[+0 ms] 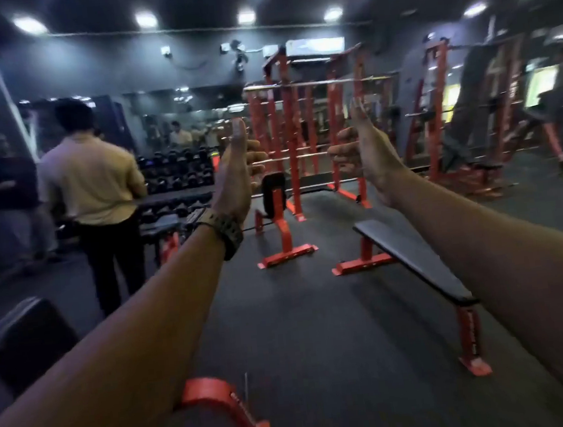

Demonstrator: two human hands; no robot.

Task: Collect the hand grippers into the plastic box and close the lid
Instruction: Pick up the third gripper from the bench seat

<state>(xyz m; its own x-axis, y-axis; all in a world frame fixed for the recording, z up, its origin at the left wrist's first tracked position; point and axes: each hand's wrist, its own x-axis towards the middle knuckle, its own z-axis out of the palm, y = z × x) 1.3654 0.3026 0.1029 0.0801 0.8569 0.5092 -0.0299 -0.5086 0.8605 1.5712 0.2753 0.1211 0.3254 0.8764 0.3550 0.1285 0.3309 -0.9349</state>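
Both my arms are stretched forward at chest height in a gym. My left hand (238, 169), with a dark watch on its wrist, has the fingers curled in and the thumb pointing up. My right hand (358, 152) mirrors it, fingers curled and thumb up. Neither hand holds anything. No hand grippers and no plastic box are in view.
A flat black bench on red legs (412, 262) stands ahead to the right. A red squat rack (313, 134) with a barbell is straight ahead. A person in a yellow shirt (91, 183) stands at left by a dumbbell rack (175, 175). A red bench foot (223, 405) lies near me.
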